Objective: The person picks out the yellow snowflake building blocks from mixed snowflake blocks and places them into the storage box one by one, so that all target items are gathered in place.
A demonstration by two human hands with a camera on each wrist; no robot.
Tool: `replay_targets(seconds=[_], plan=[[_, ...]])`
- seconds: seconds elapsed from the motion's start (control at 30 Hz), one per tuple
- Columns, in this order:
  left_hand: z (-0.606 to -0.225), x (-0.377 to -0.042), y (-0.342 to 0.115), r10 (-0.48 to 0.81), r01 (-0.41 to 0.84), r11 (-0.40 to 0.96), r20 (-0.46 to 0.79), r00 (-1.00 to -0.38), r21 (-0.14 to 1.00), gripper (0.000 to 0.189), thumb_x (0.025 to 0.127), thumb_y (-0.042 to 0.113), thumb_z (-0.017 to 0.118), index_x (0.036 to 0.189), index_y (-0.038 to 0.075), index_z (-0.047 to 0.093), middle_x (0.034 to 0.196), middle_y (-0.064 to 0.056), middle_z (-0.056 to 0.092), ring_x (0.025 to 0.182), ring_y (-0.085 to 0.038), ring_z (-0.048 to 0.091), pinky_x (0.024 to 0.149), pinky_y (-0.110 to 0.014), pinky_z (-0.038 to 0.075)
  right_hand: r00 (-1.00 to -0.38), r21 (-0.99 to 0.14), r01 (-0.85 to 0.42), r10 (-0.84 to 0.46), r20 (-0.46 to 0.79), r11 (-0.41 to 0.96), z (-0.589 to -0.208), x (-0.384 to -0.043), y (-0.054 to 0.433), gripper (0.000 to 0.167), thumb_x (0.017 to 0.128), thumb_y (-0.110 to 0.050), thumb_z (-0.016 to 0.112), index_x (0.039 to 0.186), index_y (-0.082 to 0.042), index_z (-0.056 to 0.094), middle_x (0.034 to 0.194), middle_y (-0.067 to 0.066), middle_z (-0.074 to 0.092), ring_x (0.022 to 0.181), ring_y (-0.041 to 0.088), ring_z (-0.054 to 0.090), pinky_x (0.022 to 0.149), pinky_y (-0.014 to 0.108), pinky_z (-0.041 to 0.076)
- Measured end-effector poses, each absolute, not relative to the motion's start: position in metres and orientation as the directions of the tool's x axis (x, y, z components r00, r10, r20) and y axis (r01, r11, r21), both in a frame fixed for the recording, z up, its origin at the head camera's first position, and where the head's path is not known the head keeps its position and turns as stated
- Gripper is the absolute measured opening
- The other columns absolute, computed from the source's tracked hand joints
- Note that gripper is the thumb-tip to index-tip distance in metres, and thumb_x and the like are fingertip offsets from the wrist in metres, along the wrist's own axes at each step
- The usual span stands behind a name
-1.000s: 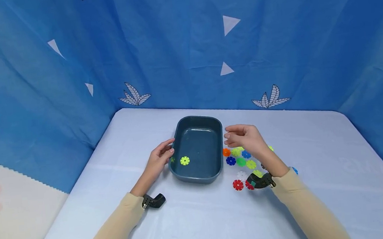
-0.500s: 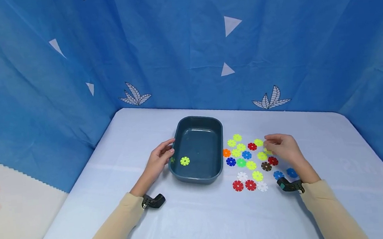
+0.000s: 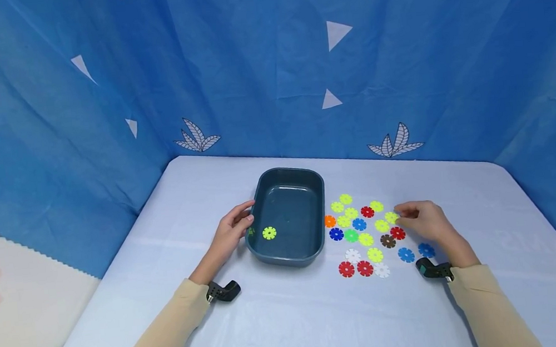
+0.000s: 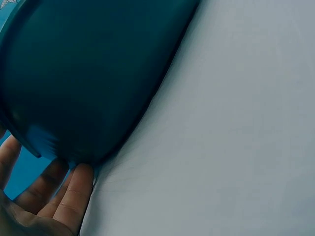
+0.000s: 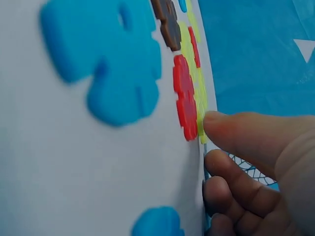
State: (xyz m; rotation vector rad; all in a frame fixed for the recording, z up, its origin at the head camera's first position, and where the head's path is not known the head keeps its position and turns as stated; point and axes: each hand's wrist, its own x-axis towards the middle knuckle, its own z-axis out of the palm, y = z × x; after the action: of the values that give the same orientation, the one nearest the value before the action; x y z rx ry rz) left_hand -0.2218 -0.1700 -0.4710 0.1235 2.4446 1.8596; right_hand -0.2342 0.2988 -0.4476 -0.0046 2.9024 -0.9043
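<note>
A dark teal plastic basin (image 3: 290, 261) stands on the table with one yellow-green notched plastic disc (image 3: 269, 233) inside. My left hand (image 3: 230, 231) touches the basin's left side, fingers relaxed; in the left wrist view the fingertips lie against its outer wall (image 4: 98, 73). To the right of the basin, my right hand (image 3: 427, 220) hovers low at the right edge of the spread discs, thumb and forefinger apart. Closest to its fingertips is a yellow-green disc (image 3: 391, 218), with a red disc (image 3: 397, 233) just nearer. The right wrist view shows the thumb (image 5: 246, 132) beside these, holding nothing visible.
Several more notched discs lie flat right of the basin, among them a brown one (image 3: 388, 241), an orange one (image 3: 330, 221) by the basin wall and two blue ones (image 3: 406, 255) near the right wrist. A blue curtain (image 3: 268, 74) hangs behind the white table (image 3: 292, 323).
My right hand has moved from beside the basin's right rim out to the right, over to the far side of the discs, and slightly lower. The left hand and basin stay in place.
</note>
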Motion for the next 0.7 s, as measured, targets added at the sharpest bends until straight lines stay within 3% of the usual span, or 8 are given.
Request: replay_targets(seconds=[0.27,0.5,0.7], plan=[[-0.472,-0.222,-0.171,0.109,0.036,0.264,0.008,-0.994,0.964,0.044,0.105,0.026,0.055,0.149,0.019,0.053,0.143,-0.016,0.058,0.117,-0.026,0.058,0.083,-0.026,0.052,-0.982,-0.555,0.005,-0.101,-0.16,0.832,-0.447,-0.241,0.3,0.039,0.091,-0.018,0.075,0.124,0.002,0.067,0.097,0.014,0.061,0.093,0.028,0.052,0.076,0.03,0.048],[-0.472,-0.223,-0.169,0.111,0.019,0.264,-0.01,-0.994,0.964,0.043,0.106,0.026,0.055,0.148,0.021,0.053,0.145,-0.015,0.057,0.124,-0.029,0.058,0.087,-0.029,0.053,-0.959,-0.572,0.038,-0.131,-0.251,0.819,-0.442,-0.247,0.304,0.041,0.088,-0.02,0.077,0.117,0.005,0.063,0.086,0.007,0.052,0.086,0.023,0.049,0.07,0.031,0.042],[-0.471,-0.222,-0.169,0.097,0.014,0.27,-0.013,-0.995,0.963,0.043,0.105,0.025,0.055,0.148,0.02,0.053,0.143,-0.015,0.058,0.121,-0.029,0.058,0.086,-0.026,0.053,-0.957,-0.576,0.041,-0.133,-0.257,0.816,-0.443,-0.25,0.303,0.041,0.086,-0.022,0.079,0.113,0.003,0.062,0.086,0.007,0.051,0.086,0.023,0.048,0.07,0.031,0.042]])
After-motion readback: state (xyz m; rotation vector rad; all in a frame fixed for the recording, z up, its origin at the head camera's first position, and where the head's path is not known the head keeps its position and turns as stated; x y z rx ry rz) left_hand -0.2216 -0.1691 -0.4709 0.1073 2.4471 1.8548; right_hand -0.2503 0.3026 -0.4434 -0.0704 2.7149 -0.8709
